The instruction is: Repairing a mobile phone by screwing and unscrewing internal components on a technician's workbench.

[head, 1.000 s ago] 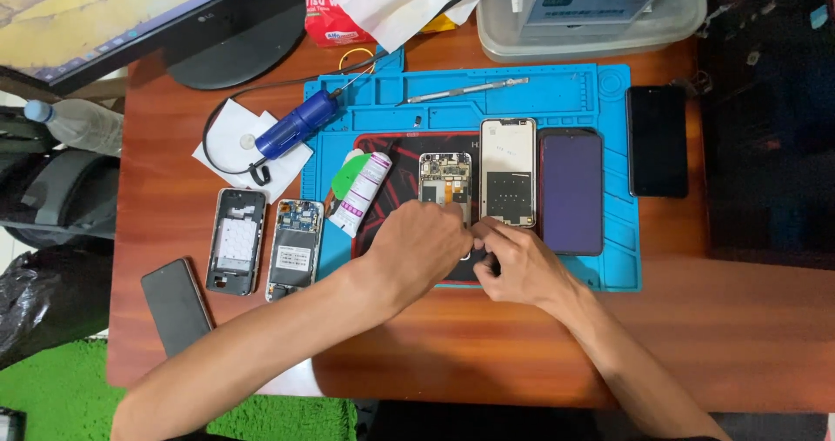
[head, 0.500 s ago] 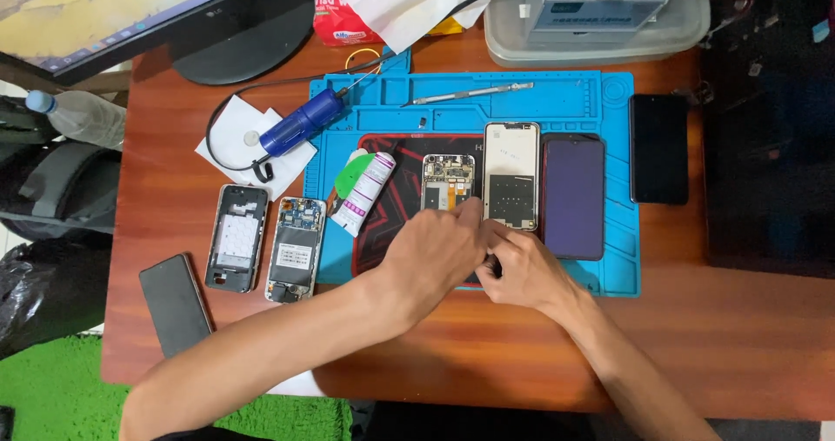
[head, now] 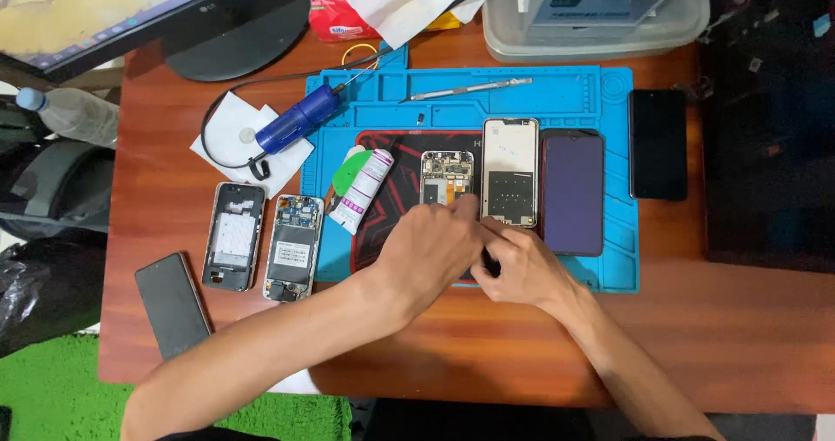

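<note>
So the opened phone lies stripped just above the fingers; left hand and right hand pinch together, contents hidden. Back panel still off.

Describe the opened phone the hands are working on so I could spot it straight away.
Start at the blue mat on the wooden desk, then the black and red pad at its middle. The opened phone lies on that pad, just above the left hand and right hand. Unlike the white panel and dark screen beside it, it shows bare circuitry.
</note>
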